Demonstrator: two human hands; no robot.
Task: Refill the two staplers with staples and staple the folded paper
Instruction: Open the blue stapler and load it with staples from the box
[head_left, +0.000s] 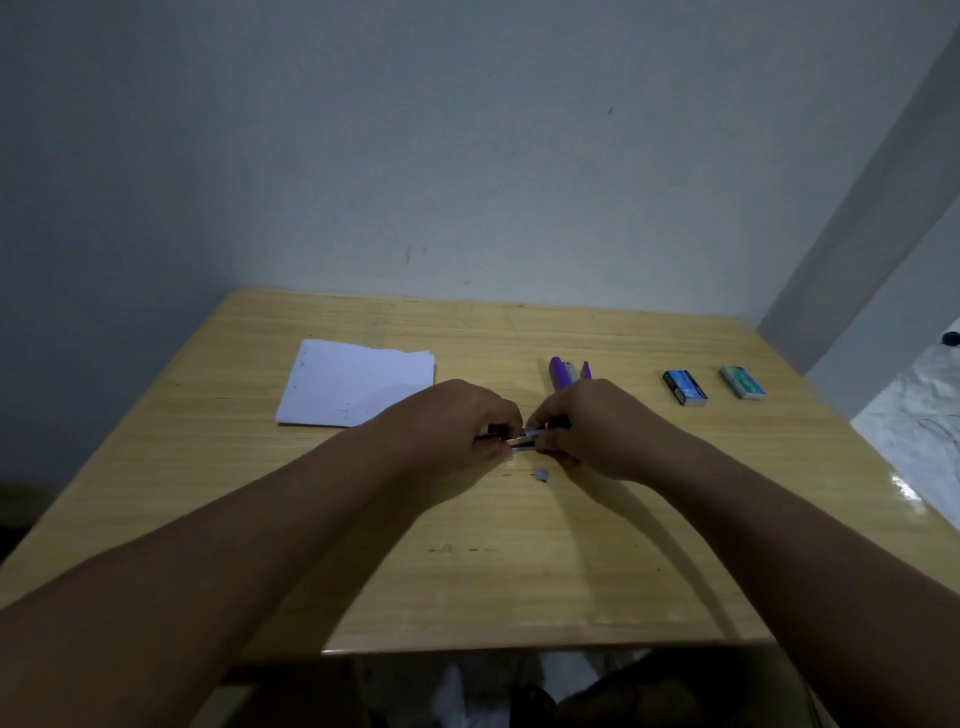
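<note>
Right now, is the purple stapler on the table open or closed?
Open: the purple stapler lies behind the right hand, its purple top and base splayed apart with the grey magazine showing between them.

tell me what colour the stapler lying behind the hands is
Purple, with a pale grey strip; the stapler shows in the head view.

Plain room, likely home; wooden table (519, 571) against bare wall (467, 156); staple boxes (685, 387).
</note>
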